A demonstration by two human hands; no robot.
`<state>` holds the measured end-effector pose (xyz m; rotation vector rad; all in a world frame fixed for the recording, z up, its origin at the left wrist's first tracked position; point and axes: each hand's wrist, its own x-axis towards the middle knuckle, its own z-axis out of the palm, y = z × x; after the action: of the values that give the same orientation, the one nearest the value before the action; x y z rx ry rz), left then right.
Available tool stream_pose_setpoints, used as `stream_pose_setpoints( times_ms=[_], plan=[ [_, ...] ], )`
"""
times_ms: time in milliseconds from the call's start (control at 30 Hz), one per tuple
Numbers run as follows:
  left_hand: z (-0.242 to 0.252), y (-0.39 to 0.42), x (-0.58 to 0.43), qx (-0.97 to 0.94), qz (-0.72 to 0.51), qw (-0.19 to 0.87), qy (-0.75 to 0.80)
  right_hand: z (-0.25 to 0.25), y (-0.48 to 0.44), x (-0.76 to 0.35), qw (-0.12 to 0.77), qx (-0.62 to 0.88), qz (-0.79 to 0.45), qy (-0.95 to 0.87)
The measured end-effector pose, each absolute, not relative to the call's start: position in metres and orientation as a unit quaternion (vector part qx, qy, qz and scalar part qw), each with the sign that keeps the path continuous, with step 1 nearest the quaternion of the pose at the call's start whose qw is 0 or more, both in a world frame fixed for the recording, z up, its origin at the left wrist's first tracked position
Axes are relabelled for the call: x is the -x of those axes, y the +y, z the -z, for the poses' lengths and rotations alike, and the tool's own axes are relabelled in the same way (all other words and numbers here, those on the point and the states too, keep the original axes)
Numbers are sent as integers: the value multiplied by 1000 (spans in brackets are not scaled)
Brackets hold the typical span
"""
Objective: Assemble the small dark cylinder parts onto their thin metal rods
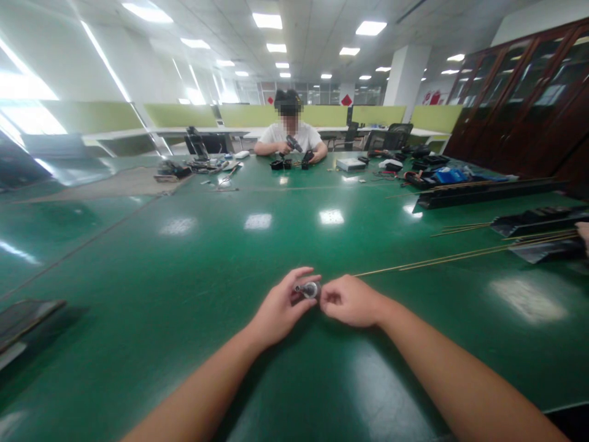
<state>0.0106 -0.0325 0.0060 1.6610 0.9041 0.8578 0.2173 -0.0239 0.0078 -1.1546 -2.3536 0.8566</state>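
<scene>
Between my two hands is a small round metal part (310, 290) with a pale ring and a dark stem. My left hand (283, 310) curls around it, thumb on the near side and fingers on the far side. Pressed against the part's right side is my right hand (352, 301), its fingers bent into a pinch. Whatever lies between those fingertips is hidden. Thin brass-coloured rods (442, 260) run along the green table (193, 258) to the right, one ending close behind my right hand.
Across the table a person (292, 132) holds a power drill (293, 144). Black channel-shaped pieces (488, 195) lie at the right, where part of another hand (583, 233) shows at the edge. A dark flat object (27, 322) sits at the left. Tools (211, 164) lie farther back.
</scene>
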Motion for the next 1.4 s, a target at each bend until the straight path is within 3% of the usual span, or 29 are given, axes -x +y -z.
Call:
stream_pose_setpoints(
  times_ms=[1400],
  plan=[
    [-5, -33, -10, -738, -373, 395, 399, -6, -25, -217, 206, 397, -300, -843]
  ],
)
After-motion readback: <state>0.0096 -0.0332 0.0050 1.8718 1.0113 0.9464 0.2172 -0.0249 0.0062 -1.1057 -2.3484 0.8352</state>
